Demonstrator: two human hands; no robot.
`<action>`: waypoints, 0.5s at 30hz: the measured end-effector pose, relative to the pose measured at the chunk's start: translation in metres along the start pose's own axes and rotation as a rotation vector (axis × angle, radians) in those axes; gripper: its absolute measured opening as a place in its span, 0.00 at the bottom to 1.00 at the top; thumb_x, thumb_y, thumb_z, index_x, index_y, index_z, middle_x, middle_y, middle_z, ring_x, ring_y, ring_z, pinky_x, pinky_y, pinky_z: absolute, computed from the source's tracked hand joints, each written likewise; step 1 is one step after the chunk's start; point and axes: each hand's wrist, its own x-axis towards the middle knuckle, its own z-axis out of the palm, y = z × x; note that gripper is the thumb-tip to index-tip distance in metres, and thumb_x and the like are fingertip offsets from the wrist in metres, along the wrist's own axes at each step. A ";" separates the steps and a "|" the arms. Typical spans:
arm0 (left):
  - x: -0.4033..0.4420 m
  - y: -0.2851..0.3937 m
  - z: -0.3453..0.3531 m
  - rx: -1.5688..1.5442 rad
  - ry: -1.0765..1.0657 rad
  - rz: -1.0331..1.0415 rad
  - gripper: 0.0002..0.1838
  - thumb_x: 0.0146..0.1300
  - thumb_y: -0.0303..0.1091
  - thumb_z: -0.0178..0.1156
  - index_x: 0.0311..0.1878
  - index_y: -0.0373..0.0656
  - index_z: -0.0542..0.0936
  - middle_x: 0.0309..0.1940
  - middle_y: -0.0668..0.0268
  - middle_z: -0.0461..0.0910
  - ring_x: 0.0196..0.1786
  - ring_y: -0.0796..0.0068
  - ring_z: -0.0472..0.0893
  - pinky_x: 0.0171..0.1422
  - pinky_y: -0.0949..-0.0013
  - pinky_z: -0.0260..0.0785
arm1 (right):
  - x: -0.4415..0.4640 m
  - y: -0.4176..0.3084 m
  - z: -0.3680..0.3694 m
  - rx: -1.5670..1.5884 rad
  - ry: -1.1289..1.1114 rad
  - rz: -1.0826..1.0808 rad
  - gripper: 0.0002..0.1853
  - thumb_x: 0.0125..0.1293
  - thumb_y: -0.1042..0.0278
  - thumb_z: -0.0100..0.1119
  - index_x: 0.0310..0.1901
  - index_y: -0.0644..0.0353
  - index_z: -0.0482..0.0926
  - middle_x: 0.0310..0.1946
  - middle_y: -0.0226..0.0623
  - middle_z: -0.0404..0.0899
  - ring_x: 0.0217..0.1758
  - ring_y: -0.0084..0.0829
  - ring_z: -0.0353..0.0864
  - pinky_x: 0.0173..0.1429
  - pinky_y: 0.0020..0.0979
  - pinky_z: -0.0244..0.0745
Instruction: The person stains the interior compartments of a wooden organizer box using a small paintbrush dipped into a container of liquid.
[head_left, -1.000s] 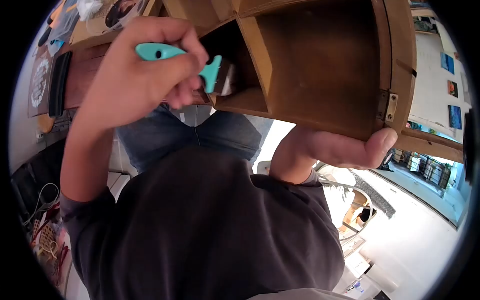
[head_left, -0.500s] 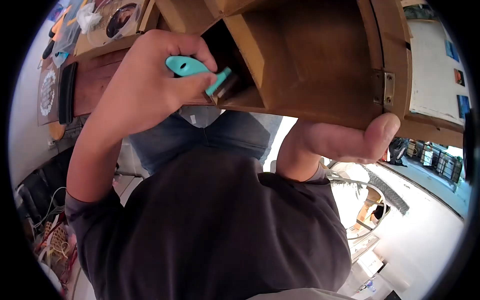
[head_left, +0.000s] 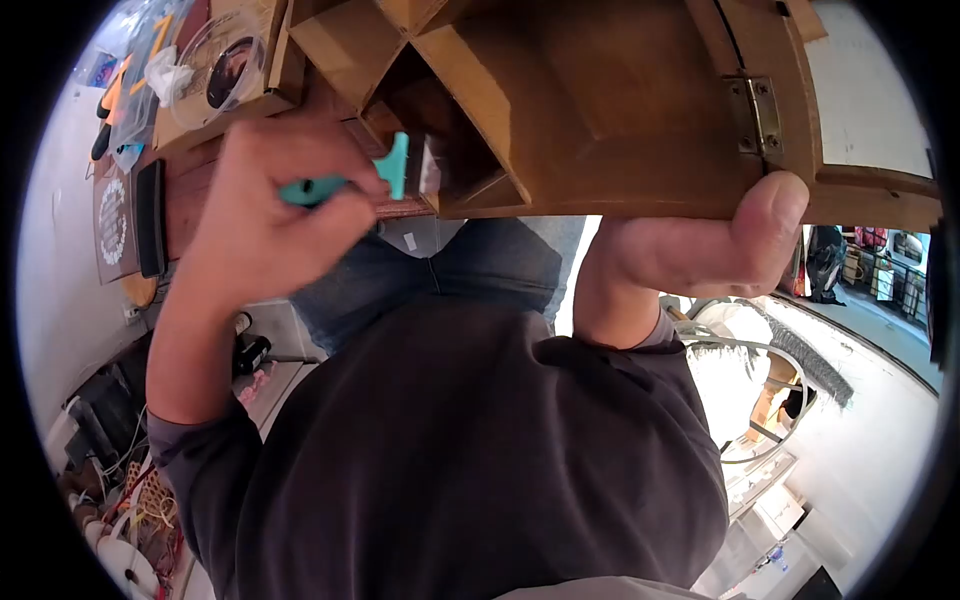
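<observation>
A teal scraper (head_left: 398, 167) with a T-shaped head and a hole in its handle is pinched between the thumb and fingers of my left hand (head_left: 285, 200). Its pale, shiny edge faces a small triangular compartment of a brown wooden box (head_left: 610, 110). I cannot tell whether that edge touches the wood. My right hand (head_left: 700, 250) grips the box's near edge from below. Its thumb is pressed on the wood under a metal hinge (head_left: 755, 115), and the other fingers are partly hidden beneath.
A clear plastic tub (head_left: 225, 75) and a cardboard tray (head_left: 285, 85) sit at upper left on a reddish table (head_left: 195, 190). A dark bar-shaped object (head_left: 151, 218) lies at its edge. Cables and clutter (head_left: 130, 480) fill the lower left. An oval hoop-like frame (head_left: 800, 400) stands at right.
My left hand has drawn the scraper left and slightly down, turning its head more upright. The box has shifted a little up and left in view, with my right hand still on it.
</observation>
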 end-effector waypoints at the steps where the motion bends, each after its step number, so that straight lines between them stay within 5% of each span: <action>1: 0.001 0.003 -0.005 0.007 0.030 -0.016 0.05 0.54 0.23 0.61 0.32 0.34 0.85 0.30 0.59 0.87 0.34 0.71 0.85 0.40 0.70 0.75 | 0.000 0.003 -0.002 -0.011 0.011 0.009 0.24 0.67 0.61 0.58 0.50 0.81 0.83 0.46 0.51 0.87 0.43 0.33 0.87 0.48 0.35 0.84; 4: 0.002 -0.002 0.013 -0.059 0.147 -0.085 0.06 0.55 0.23 0.61 0.33 0.32 0.85 0.28 0.62 0.86 0.34 0.79 0.84 0.40 0.73 0.74 | 0.000 0.023 -0.014 0.138 -0.093 -0.173 0.24 0.66 0.61 0.58 0.50 0.80 0.83 0.46 0.51 0.87 0.43 0.34 0.87 0.48 0.35 0.84; 7: 0.010 0.006 0.016 0.002 0.062 -0.137 0.07 0.59 0.26 0.62 0.34 0.30 0.85 0.26 0.64 0.84 0.33 0.81 0.82 0.40 0.73 0.74 | 0.000 0.008 -0.007 0.046 -0.094 -0.126 0.24 0.65 0.61 0.58 0.49 0.80 0.84 0.44 0.51 0.87 0.42 0.34 0.87 0.49 0.36 0.83; 9: 0.012 0.008 0.014 -0.097 0.112 -0.449 0.08 0.61 0.28 0.62 0.34 0.31 0.85 0.25 0.65 0.83 0.31 0.81 0.81 0.38 0.73 0.72 | 0.004 0.006 -0.004 0.099 -0.082 -0.066 0.24 0.65 0.60 0.58 0.48 0.79 0.84 0.43 0.50 0.87 0.41 0.34 0.86 0.48 0.37 0.83; 11: 0.015 0.016 0.000 -0.052 0.174 -0.422 0.08 0.61 0.28 0.63 0.33 0.32 0.86 0.23 0.65 0.82 0.29 0.81 0.80 0.36 0.73 0.71 | 0.007 0.010 -0.010 0.092 -0.095 -0.062 0.24 0.65 0.59 0.58 0.48 0.78 0.83 0.43 0.50 0.86 0.40 0.34 0.85 0.47 0.36 0.82; 13: 0.019 0.015 -0.011 -0.128 -0.004 -0.371 0.06 0.65 0.22 0.57 0.41 0.34 0.82 0.37 0.63 0.86 0.39 0.81 0.81 0.43 0.74 0.74 | 0.009 0.011 -0.012 0.073 -0.114 -0.082 0.24 0.64 0.59 0.57 0.48 0.78 0.83 0.43 0.50 0.86 0.40 0.34 0.85 0.47 0.36 0.81; 15: 0.021 0.020 0.004 -0.105 0.010 -0.291 0.06 0.64 0.24 0.60 0.41 0.34 0.83 0.37 0.62 0.86 0.40 0.80 0.82 0.47 0.73 0.74 | 0.008 0.008 -0.011 0.088 -0.124 -0.060 0.25 0.65 0.59 0.57 0.48 0.78 0.83 0.43 0.51 0.86 0.41 0.34 0.85 0.46 0.36 0.81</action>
